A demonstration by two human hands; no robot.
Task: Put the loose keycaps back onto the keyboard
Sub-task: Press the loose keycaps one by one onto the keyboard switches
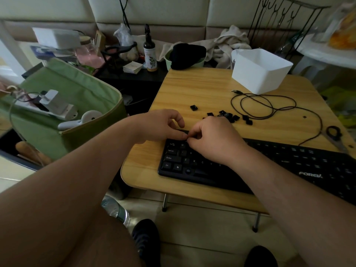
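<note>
A black keyboard (269, 164) lies along the front of the small wooden table (202, 89). Both hands meet over its top-left corner. My left hand (159, 126) has its fingers curled at the keyboard's upper edge, and my right hand (213, 139) has its fingertips curled down onto the top-left keys. Whether a keycap sits between the fingertips is hidden. Several loose black keycaps (229, 116) lie in a cluster on the table just behind my right hand, with one keycap (194, 107) apart to the left.
A white plastic bin (260, 72) stands at the table's back right. The keyboard's black cable (269, 106) loops across the right side, and scissors (335, 137) lie near the right edge. A green fabric basket (73, 105) sits left of the table. A water bottle (115, 209) lies on the floor.
</note>
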